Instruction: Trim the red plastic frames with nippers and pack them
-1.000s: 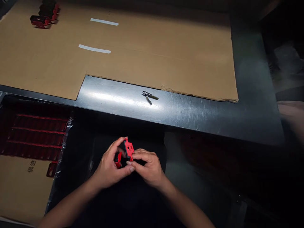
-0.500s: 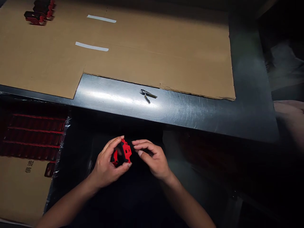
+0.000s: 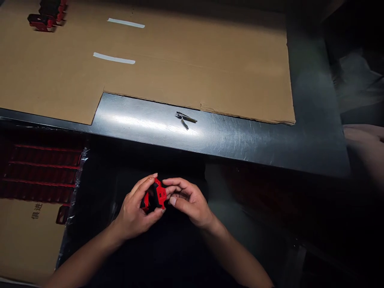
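Note:
A red and black plastic part (image 3: pixel 161 195) is held upright in front of my body, below the table edge. My left hand (image 3: pixel 135 208) is closed around it, fingers at its top and thumb at its bottom. Another red and black piece (image 3: pixel 145 201) shows inside the left palm; whether the two are joined I cannot tell. My right hand (image 3: pixel 190 202) is curled at the part's right side. Its index and middle fingertips touch that side, with the thumb tucked close beneath.
Small nippers (image 3: pixel 186 119) lie on the metal table (image 3: pixel 144 120), beside a cardboard sheet (image 3: pixel 210 60) with two white tape strips. Several red and black parts (image 3: pixel 43 22) stand at the far left. Rows of red parts (image 3: pixel 45 174) fill a plastic-lined box. Another person's arm (image 3: pixel 364 138) is at right.
My right hand has moved left, and its fingertips now meet the part's right side. The part has turned slightly in my left hand. The view has shifted a little.

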`<control>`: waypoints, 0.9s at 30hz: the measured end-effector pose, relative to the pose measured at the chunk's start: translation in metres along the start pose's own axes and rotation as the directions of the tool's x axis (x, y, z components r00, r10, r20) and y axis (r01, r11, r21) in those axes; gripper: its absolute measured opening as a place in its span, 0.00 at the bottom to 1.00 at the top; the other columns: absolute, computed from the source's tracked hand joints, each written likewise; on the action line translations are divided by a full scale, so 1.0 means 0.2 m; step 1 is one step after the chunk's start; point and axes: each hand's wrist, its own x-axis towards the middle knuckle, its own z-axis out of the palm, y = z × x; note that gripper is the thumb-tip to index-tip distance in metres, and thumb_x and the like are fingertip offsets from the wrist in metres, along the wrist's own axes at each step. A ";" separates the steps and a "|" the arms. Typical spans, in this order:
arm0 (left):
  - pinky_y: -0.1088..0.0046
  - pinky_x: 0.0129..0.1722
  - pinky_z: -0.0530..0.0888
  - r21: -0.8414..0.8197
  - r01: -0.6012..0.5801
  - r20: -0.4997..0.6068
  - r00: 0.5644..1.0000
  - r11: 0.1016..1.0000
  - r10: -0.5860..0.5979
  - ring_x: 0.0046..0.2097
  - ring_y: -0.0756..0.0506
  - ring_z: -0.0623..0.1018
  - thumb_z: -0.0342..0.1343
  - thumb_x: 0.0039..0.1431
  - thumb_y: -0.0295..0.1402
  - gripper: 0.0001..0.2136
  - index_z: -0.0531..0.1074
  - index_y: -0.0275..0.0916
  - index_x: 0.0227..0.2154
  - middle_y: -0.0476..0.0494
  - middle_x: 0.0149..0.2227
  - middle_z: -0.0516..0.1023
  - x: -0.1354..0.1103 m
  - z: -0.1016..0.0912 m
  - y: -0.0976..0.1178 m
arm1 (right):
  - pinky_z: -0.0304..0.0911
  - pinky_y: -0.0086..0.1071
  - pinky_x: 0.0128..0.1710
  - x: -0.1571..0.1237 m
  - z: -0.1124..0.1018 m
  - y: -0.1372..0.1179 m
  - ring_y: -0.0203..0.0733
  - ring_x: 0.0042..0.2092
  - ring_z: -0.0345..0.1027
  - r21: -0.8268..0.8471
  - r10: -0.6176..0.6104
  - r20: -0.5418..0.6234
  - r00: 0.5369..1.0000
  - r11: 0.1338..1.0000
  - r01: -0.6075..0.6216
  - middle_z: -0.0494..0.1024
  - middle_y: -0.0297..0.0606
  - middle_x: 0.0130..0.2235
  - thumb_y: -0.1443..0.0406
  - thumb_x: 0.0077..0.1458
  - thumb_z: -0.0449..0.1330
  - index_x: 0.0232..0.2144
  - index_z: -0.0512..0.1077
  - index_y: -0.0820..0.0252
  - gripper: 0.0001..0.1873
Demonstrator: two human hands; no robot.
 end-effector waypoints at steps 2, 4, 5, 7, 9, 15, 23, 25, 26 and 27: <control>0.53 0.55 0.79 -0.005 -0.025 -0.003 1.000 1.000 0.025 0.60 0.37 0.75 0.63 0.56 0.30 0.36 0.56 0.44 0.66 0.33 0.61 0.71 0.00 0.01 0.00 | 0.69 0.31 0.39 -0.01 0.00 -0.01 0.37 0.38 0.75 -0.004 -0.018 0.004 1.000 1.000 0.018 0.81 0.38 0.40 0.64 0.54 0.66 0.50 0.75 0.57 0.20; 0.53 0.54 0.79 -0.012 -0.042 -0.008 0.999 0.999 0.042 0.60 0.37 0.75 0.63 0.56 0.31 0.36 0.56 0.44 0.66 0.32 0.60 0.72 -0.01 0.02 0.00 | 0.69 0.31 0.39 -0.01 0.00 -0.01 0.37 0.38 0.75 -0.004 -0.033 0.009 0.999 0.999 0.033 0.81 0.38 0.40 0.65 0.55 0.66 0.51 0.75 0.57 0.20; 0.53 0.54 0.79 -0.014 -0.042 -0.010 0.999 0.999 0.042 0.59 0.37 0.75 0.63 0.56 0.31 0.36 0.56 0.44 0.66 0.32 0.60 0.72 -0.01 0.02 0.00 | 0.69 0.30 0.39 -0.02 0.00 -0.01 0.37 0.38 0.75 -0.003 -0.034 0.009 0.999 0.999 0.035 0.81 0.37 0.40 0.65 0.55 0.66 0.50 0.76 0.57 0.20; 0.53 0.53 0.80 -0.020 -0.029 -0.006 1.000 0.999 0.029 0.59 0.37 0.76 0.63 0.56 0.31 0.35 0.57 0.44 0.66 0.33 0.60 0.72 -0.01 0.03 0.01 | 0.70 0.30 0.39 -0.02 0.01 0.00 0.37 0.38 0.75 -0.002 -0.018 -0.005 1.000 1.000 0.018 0.81 0.37 0.40 0.65 0.54 0.66 0.50 0.76 0.56 0.19; 0.54 0.53 0.80 -0.027 -0.019 0.004 1.000 0.999 0.019 0.59 0.37 0.76 0.63 0.57 0.32 0.35 0.57 0.44 0.65 0.33 0.60 0.72 -0.01 0.03 0.01 | 0.70 0.30 0.38 -0.02 0.01 0.01 0.36 0.37 0.75 -0.004 0.009 -0.027 1.000 1.000 -0.010 0.81 0.36 0.39 0.63 0.54 0.67 0.49 0.76 0.56 0.19; 0.56 0.55 0.79 0.007 -0.080 0.034 0.996 0.997 0.080 0.61 0.38 0.74 0.61 0.57 0.28 0.37 0.54 0.44 0.68 0.32 0.62 0.70 -0.02 0.02 -0.01 | 0.69 0.28 0.37 -0.01 0.01 0.03 0.34 0.34 0.75 0.024 0.061 -0.050 0.997 0.998 -0.059 0.80 0.33 0.34 0.61 0.54 0.70 0.42 0.79 0.57 0.12; 0.60 0.49 0.81 0.206 -0.265 -0.041 0.960 0.942 0.279 0.56 0.38 0.79 0.63 0.58 0.26 0.46 0.40 0.41 0.72 0.27 0.58 0.74 -0.03 0.05 -0.07 | 0.74 0.31 0.34 -0.02 0.04 0.02 0.37 0.34 0.75 -0.326 -0.140 -0.103 0.985 0.940 0.100 0.81 0.37 0.38 0.62 0.50 0.73 0.45 0.79 0.55 0.18; 0.62 0.44 0.81 0.276 -0.303 -0.067 0.941 0.912 0.333 0.49 0.41 0.82 0.64 0.57 0.24 0.51 0.33 0.44 0.72 0.28 0.57 0.76 -0.03 0.05 -0.09 | 0.75 0.31 0.34 -0.02 0.05 0.02 0.37 0.34 0.76 -0.422 -0.245 -0.098 0.965 0.888 0.182 0.81 0.38 0.40 0.64 0.51 0.71 0.46 0.79 0.53 0.17; 0.64 0.41 0.81 0.296 -0.316 -0.074 0.933 0.901 0.352 0.44 0.43 0.82 0.64 0.56 0.23 0.53 0.30 0.46 0.72 0.30 0.56 0.77 -0.03 0.05 -0.10 | 0.76 0.32 0.35 -0.02 0.05 0.03 0.38 0.35 0.76 -0.437 -0.280 -0.084 0.956 0.873 0.217 0.81 0.39 0.42 0.65 0.52 0.70 0.46 0.79 0.53 0.17; 0.65 0.39 0.80 0.300 -0.331 -0.077 0.926 0.895 0.368 0.41 0.44 0.82 0.64 0.55 0.22 0.54 0.29 0.47 0.71 0.31 0.55 0.78 -0.03 0.04 -0.10 | 0.77 0.32 0.35 -0.02 0.04 0.03 0.39 0.37 0.77 -0.434 -0.303 -0.070 0.950 0.867 0.244 0.80 0.40 0.45 0.66 0.53 0.69 0.47 0.79 0.52 0.17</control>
